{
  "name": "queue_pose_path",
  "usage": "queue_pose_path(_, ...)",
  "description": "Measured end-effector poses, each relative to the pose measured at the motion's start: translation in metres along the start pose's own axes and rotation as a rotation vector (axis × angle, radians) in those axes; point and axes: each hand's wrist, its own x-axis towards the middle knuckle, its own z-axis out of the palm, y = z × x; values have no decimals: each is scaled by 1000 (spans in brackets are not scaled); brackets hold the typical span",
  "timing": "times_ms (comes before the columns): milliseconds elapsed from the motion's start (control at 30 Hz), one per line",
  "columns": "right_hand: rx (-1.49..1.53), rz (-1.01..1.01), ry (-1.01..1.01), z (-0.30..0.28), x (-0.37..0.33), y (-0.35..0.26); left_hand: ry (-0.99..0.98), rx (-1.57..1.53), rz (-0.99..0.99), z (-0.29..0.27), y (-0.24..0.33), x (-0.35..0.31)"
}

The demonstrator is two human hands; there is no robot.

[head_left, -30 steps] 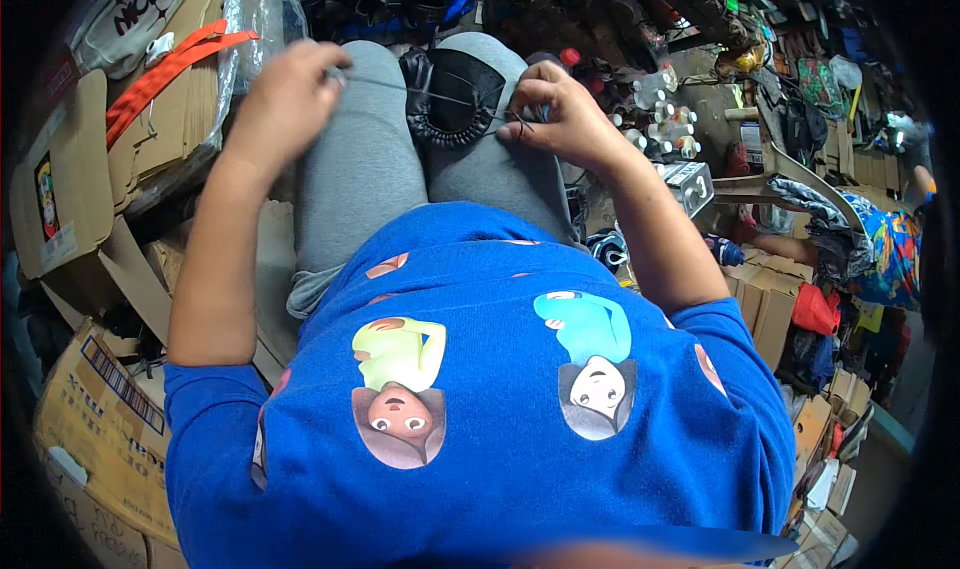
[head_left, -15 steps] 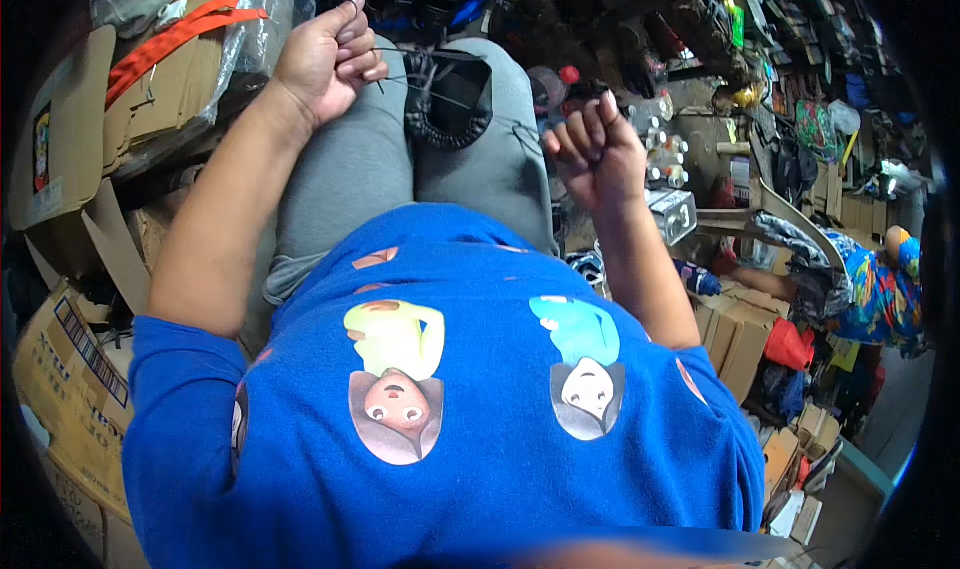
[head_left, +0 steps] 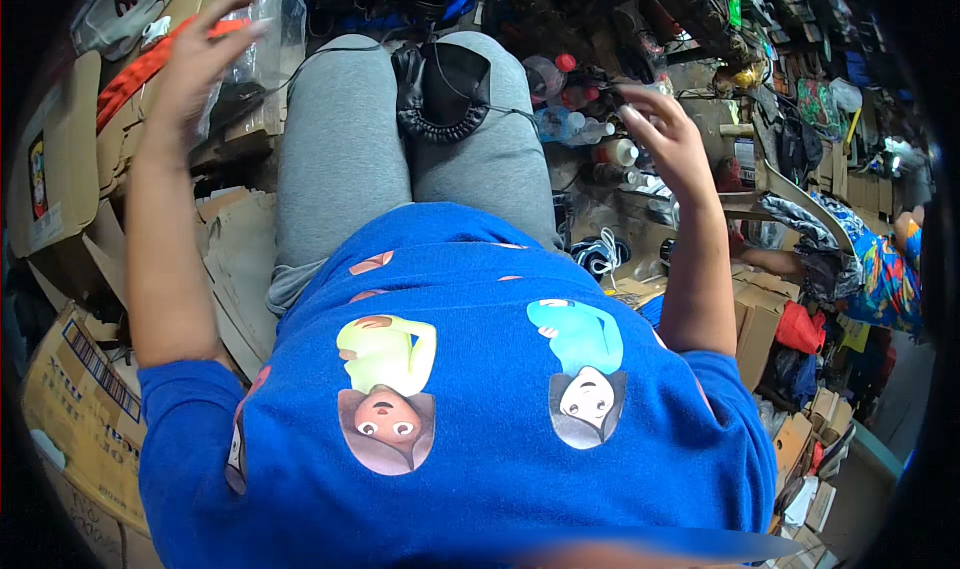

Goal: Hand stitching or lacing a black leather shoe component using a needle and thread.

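Observation:
A black piece with a gathered, ruffled edge (head_left: 445,124) lies across my thighs; it resembles a shoe upper, though I cannot be sure. Thin dark cord runs from it to both sides, trailing over my left thigh and past my right knee. My left hand (head_left: 190,74), slightly blurred, is raised off to the left near an orange strap (head_left: 130,84), its fingers spread and empty. Out to the right, above several bottles, my right hand (head_left: 668,137) has its fingers apart and loosely bent. Nothing shows in it.
Cardboard boxes (head_left: 75,409) and clear plastic wrap (head_left: 270,29) crowd my left side. Bottles (head_left: 615,154) and a bundle of white cord (head_left: 603,254) lie to the right. Farther right sits another person in colourful clothing (head_left: 885,279).
Both hands were closed fists near my knees with cord stretched between them. They have since moved apart and opened, and the cord now lies slack across my legs.

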Motion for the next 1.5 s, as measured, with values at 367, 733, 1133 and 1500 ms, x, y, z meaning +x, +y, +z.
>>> queue_pose_path(367, -306, -205, -643, 77, 51, -58, -654, 395, 144, 152, 13, 24)
queue_pose_path(733, 324, 107, -419, 30, 2, -67, -749, 317, 87, 156, 3, 38)
queue_pose_path(1133, -246, -284, -268, 70, 19, -55, -938, -55, -75, 147, -3, 44)
queue_pose_path(1500, -352, -237, -254, 75, 26, -72, -952, -21, -56, 143, -1, 44)
